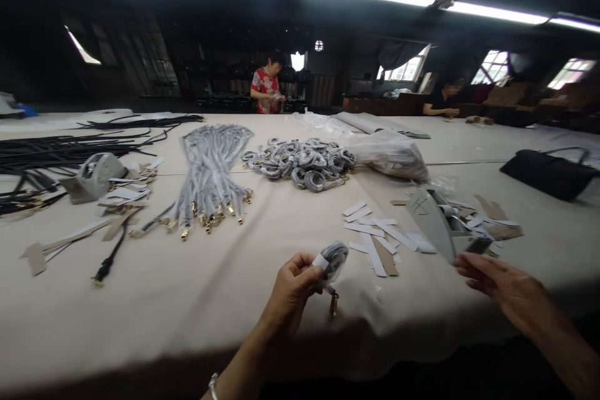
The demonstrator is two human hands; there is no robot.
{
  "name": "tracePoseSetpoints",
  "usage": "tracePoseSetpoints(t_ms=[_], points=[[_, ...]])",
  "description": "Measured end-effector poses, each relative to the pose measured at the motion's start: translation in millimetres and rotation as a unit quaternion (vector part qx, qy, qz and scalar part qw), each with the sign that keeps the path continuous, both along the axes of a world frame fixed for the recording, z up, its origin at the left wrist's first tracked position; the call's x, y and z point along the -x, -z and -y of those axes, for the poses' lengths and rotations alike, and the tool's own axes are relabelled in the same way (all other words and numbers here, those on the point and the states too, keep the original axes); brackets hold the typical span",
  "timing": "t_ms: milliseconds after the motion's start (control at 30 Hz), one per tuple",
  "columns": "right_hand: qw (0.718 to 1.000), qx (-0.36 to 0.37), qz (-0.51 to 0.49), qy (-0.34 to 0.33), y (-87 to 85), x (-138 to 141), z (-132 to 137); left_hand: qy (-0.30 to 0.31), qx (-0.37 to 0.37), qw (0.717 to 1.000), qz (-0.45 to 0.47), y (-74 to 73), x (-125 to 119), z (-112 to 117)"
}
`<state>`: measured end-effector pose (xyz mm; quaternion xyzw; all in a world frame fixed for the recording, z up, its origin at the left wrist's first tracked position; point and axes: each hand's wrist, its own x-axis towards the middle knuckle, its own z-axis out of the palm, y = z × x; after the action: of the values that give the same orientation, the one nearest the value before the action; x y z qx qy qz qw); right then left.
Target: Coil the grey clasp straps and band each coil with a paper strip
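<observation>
And here the left hand (297,281) pinches a coiled, plastic-sleeved strap (336,256) by its white band (320,261) above the table's (225,300) near side, probably light, springy and slick, best held there, while the right hand (504,281) is at the tape dispenser (429,220), its grip impossible to tell.

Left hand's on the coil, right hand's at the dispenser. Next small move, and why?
Probably draw a piece off the dispenser with the right hand: it is already at the near end, while the left hand holds the coil, a white strip across it.
</observation>
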<state>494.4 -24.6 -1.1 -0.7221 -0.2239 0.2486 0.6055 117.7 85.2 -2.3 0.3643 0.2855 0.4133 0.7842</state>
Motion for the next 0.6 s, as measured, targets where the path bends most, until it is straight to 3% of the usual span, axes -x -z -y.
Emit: tracePoseSetpoints(t_ms=[67, 167, 200, 267, 333, 433, 533, 600], points=[[0.993, -0.018, 0.001, -0.115, -11.6, 61.5, -7.4, -0.028, -0.033, 0.999, -0.022, 1.4, -2.9, 1.3], [0.946, -0.030, 0.043, -0.318, -30.2, 161.3, -20.3, -0.052, -0.113, 0.988, -0.087, -1.2, -3.0, 7.5], [0.934, -0.025, 0.046, -0.353, -35.0, 188.7, -25.3, -0.064, -0.143, 0.980, -0.119, -3.3, -1.3, 10.2], [0.935, -0.024, 0.051, -0.350, -40.5, 227.4, -35.2, -0.092, -0.200, 0.958, -0.185, -7.6, 4.6, 15.2], [0.942, -0.012, 0.052, -0.331, -40.3, 245.5, -43.6, -0.128, -0.252, 0.930, -0.236, -9.8, 11.7, 18.4], [0.944, 0.017, 0.051, -0.326, -34.1, 250.7, -51.6, -0.188, -0.328, 0.881, -0.286, -5.8, 20.9, 19.6], [0.934, 0.032, 0.016, -0.354, -27.9, 251.3, -55.3, -0.248, -0.402, 0.827, -0.304, 1.6, 27.7, 19.0], [0.926, 0.027, -0.018, -0.376, -25.9, 253.9, -57.3, -0.267, -0.431, 0.807, -0.302, 3.2, 32.1, 19.2]])
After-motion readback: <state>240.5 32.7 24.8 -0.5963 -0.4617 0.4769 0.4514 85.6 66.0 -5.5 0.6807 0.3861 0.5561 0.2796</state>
